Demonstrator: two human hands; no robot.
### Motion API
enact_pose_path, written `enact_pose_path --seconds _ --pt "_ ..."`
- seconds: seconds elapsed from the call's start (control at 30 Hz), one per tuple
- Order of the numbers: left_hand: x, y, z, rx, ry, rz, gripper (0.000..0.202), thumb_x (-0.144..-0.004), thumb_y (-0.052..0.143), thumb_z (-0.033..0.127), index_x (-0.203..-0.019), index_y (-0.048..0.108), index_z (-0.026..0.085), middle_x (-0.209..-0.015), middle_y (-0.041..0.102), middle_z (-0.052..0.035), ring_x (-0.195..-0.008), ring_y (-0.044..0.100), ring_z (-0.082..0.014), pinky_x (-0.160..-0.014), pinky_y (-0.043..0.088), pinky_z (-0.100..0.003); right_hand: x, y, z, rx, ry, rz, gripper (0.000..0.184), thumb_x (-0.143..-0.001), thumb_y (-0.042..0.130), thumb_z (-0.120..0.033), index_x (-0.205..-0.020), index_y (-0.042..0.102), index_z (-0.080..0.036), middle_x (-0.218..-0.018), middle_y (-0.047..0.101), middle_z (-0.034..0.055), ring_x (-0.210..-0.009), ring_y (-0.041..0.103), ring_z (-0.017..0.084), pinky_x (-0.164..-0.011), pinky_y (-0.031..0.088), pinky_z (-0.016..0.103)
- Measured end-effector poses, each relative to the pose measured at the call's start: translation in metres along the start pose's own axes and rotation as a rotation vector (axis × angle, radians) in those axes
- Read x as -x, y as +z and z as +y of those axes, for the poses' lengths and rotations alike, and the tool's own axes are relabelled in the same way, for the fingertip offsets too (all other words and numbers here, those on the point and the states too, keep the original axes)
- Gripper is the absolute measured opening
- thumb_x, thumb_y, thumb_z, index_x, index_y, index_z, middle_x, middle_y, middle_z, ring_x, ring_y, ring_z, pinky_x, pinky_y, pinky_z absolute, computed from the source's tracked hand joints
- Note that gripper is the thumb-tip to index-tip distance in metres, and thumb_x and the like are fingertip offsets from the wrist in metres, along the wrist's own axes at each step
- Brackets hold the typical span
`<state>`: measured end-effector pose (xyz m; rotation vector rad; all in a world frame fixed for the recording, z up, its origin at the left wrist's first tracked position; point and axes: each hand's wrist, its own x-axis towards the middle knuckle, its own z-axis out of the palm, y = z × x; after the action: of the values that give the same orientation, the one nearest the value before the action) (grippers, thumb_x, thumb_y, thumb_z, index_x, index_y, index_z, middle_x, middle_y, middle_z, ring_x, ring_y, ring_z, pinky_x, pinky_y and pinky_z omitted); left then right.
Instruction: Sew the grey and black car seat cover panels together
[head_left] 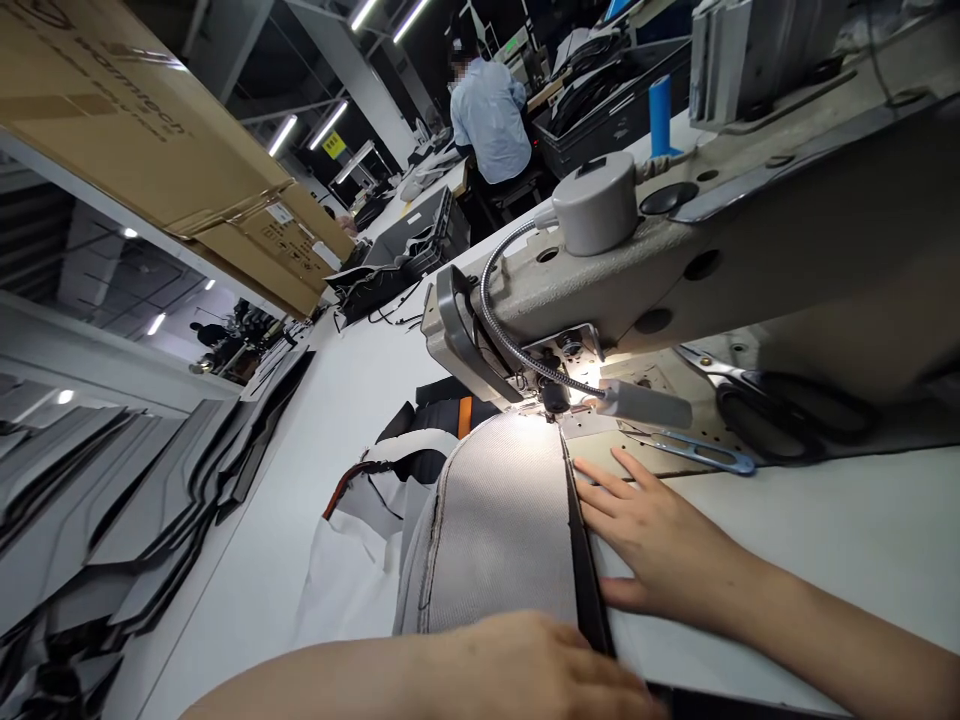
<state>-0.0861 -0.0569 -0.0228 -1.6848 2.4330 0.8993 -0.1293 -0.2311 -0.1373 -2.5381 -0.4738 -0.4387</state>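
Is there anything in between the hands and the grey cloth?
Nothing that I can see. The left hand is over the near end of the grey cloth, and the right hand is right beside its black edge. The scissors and blue snips lie beyond the right hand, out of the way.

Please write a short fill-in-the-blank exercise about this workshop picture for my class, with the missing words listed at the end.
1. The far end of the grey fabric is at the needle area of the ____.
2. The hand nearer the scissors is the person's ____ hand.
3. The scissors have ____ handles.
4. The co-worker in the background wears a light ____ top.

Missing words: sewing machine; right; black; blue.
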Motion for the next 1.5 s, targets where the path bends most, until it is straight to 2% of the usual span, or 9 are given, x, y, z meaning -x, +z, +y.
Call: enact_pose_path --seconds 0.1,0.17,0.33,0.43,0.53,0.63,0.8,1.03,1.5 --pt "0.010 -0.043 -0.016 -0.163 -0.314 0.029 0.035 -0.094 0.040 0.026 -0.127 0.048 0.019 -0.138 0.045 -0.0085 -0.126 0.041 -0.0213 -0.104 0.035 -0.034 0.000 0.004 0.000 0.030 0.003 0.030 0.051 -0.079 0.056 -0.055 -0.114 0.061 -0.018 -0.122 0.059 0.0116 -0.126 0.040 0.030 -0.107 0.018 0.056" --pt "0.018 -0.054 -0.039 -0.274 -0.545 0.056 0.039 -0.092 0.042 0.026 -0.130 0.047 0.018 -0.138 0.044 -0.0108 -0.129 0.037 -0.0257 -0.108 0.028 -0.043 0.000 0.005 0.000 0.033 -0.006 0.035 0.052 -0.079 0.055 -0.056 -0.116 0.060 -0.020 -0.123 0.059 0.0102 -0.126 0.040 0.029 -0.107 0.019 0.055" --pt "0.016 -0.020 -0.088 -0.402 -0.870 0.203 0.047 -0.093 0.042 0.034 -0.138 0.040 0.022 -0.142 0.038 -0.0124 -0.132 0.029 -0.0302 -0.107 0.026 -0.053 0.001 0.012 -0.004 0.056 0.021 0.073 0.057 -0.079 0.055 -0.058 -0.122 0.056 -0.022 -0.125 0.057 0.0092 -0.126 0.039 0.029 -0.107 0.017 0.055" --pt "0.000 0.005 -0.090 -0.394 -0.999 0.378 0.049 -0.092 0.043 0.037 -0.139 0.040 0.026 -0.139 0.039 -0.0126 -0.125 0.034 -0.0309 -0.101 0.033 -0.050 0.001 0.017 -0.007 0.069 0.053 0.119 0.053 -0.077 0.059 -0.055 -0.116 0.060 -0.020 -0.122 0.059 0.0100 -0.125 0.040 0.031 -0.107 0.015 0.055" --pt "-0.013 0.013 -0.084 -0.372 -1.097 0.470 0.046 -0.092 0.042 0.038 -0.137 0.042 0.031 -0.130 0.046 -0.0112 -0.111 0.043 -0.0297 -0.093 0.039 -0.049 0.004 0.016 -0.011 0.066 0.066 0.154 0.053 -0.076 0.061 -0.053 -0.116 0.060 -0.017 -0.120 0.060 0.0112 -0.123 0.042 0.031 -0.107 0.015 0.053" --pt "-0.017 0.012 -0.081 -0.367 -1.130 0.466 0.046 -0.091 0.042 0.039 -0.136 0.043 0.032 -0.128 0.046 -0.0110 -0.111 0.043 -0.0300 -0.093 0.040 -0.051 0.013 0.008 -0.017 0.023 0.024 0.136 0.061 -0.075 0.060 -0.059 -0.121 0.057 -0.018 -0.122 0.059 0.0099 -0.124 0.041 0.029 -0.108 0.015 0.050" --pt "-0.016 0.012 -0.082 -0.414 -1.058 0.428 0.047 -0.092 0.039 0.034 -0.138 0.041 0.023 -0.144 0.036 -0.0083 -0.134 0.022 -0.0301 -0.108 0.025 -0.055 0.026 0.002 -0.026 -0.017 0.017 0.156 0.066 -0.075 0.057 -0.065 -0.125 0.054 -0.021 -0.127 0.056 0.0072 -0.123 0.043 0.027 -0.109 0.015 0.046" --pt "-0.015 0.004 -0.082 -0.334 -1.004 0.427 0.047 -0.091 0.041 0.031 -0.137 0.040 0.021 -0.142 0.040 -0.0047 -0.129 0.033 -0.0250 -0.106 0.032 -0.047 0.028 0.011 -0.032 0.008 0.058 0.185 0.063 -0.073 0.060 -0.062 -0.120 0.058 -0.020 -0.125 0.058 0.0083 -0.120 0.045 0.029 -0.108 0.015 0.050" --pt "-0.017 0.008 -0.083 -0.414 -1.052 0.414 0.045 -0.094 0.039 0.032 -0.138 0.040 0.023 -0.141 0.042 -0.0033 -0.123 0.036 -0.0270 -0.102 0.034 -0.047 0.027 0.014 -0.037 0.044 0.081 0.228 0.062 -0.069 0.064 -0.060 -0.114 0.061 -0.016 -0.121 0.059 0.0116 -0.120 0.044 0.032 -0.106 0.015 0.053"
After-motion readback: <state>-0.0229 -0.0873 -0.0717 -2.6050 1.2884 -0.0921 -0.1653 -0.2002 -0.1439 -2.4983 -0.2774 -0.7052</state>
